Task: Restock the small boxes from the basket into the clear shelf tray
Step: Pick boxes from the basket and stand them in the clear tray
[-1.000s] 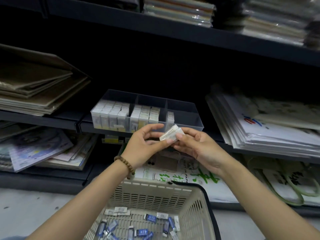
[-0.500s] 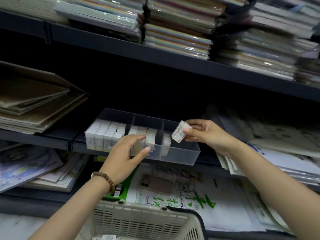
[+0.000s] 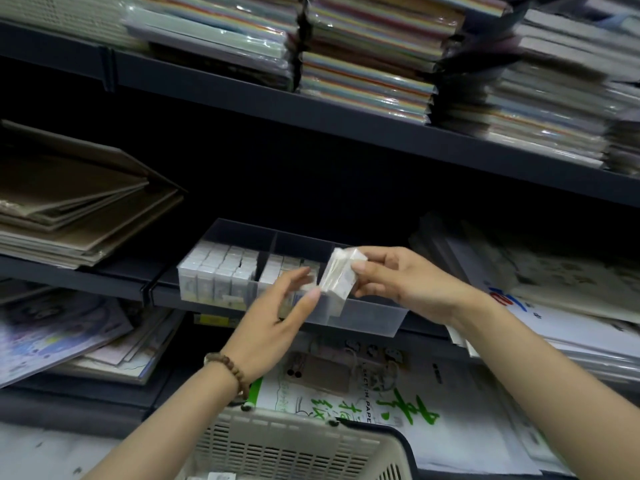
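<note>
1. Hands show in the head view. The right hand [image 3: 398, 282] pinches a small white box [image 3: 341, 277] with thumb and fingers, so its grip is closed on the box.
2. That box is tilted, just over the right part of the clear tray [image 3: 367, 318] on the dark shelf [image 3: 114, 277].
3. The left hand [image 3: 273, 323] has straight fingers in front of the tray's middle part. Its grip is open and holds nothing. I cannot tell if it touches the tray.
4. Small boxes [image 3: 221, 271] stand in rows in the tray's left part.
5. The basket [image 3: 294, 445] sits low, under both hands.
</note>
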Motion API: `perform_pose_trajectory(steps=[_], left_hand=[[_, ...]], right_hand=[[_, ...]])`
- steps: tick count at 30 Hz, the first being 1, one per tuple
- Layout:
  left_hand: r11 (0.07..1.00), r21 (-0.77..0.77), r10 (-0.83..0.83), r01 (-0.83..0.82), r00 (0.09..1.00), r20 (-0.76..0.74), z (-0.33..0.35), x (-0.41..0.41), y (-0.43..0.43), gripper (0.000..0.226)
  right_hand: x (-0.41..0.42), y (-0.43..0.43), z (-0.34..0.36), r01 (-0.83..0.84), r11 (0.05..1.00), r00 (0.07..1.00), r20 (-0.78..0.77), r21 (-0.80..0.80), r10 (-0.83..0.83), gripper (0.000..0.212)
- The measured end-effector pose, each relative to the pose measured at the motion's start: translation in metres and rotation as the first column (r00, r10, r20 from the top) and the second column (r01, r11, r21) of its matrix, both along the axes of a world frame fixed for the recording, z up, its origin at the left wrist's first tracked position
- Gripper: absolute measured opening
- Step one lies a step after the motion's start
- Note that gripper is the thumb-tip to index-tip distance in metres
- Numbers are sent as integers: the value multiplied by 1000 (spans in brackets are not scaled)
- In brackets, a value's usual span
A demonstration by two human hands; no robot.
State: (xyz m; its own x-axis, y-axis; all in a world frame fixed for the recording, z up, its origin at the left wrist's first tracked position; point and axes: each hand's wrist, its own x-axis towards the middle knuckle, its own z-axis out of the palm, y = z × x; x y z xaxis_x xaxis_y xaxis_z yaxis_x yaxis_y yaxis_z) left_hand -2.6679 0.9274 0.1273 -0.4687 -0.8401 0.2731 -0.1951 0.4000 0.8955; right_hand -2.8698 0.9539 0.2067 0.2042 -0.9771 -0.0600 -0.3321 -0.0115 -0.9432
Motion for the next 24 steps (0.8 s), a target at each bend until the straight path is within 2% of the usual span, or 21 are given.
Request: perform_pose_trajectory(steps=[2,5,8,10,12,14,19,24], left_hand=[[948,252,-140,193,966,-215,10,-4,5,65],[877,383,-182,292,937,-299,18,-1,9,56],[882,374,-204,287,948,-245,18,2,8,58],[926,306,-165,221,966,-198,17,2,7,47],[955,248,-109,163,970,-219,16,2,5,33],[959,234,-90,161,954,-285,16,4,5,30],[919,322,-93,226,920,-381,21,5,7,30],[891,397,-53,220,919,-390,22,4,9,33]], right_hand=[[16,13,-3,-57,998,997,-55,-35,55,31],[31,20,-13,33,998,997,-71,-55,-37,32],[34,23,-19,108,994,992,71,21,-109,30],[35,23,-22,129,990,982,131,55,-136,29],[34,24,-23,144,988,974,170,56,-152,31],[34,26,-23,150,988,968,197,37,-155,35],[35,27,-22,205,979,955,221,-14,-197,40],[33,26,-23,214,977,952,221,9,-211,29]])
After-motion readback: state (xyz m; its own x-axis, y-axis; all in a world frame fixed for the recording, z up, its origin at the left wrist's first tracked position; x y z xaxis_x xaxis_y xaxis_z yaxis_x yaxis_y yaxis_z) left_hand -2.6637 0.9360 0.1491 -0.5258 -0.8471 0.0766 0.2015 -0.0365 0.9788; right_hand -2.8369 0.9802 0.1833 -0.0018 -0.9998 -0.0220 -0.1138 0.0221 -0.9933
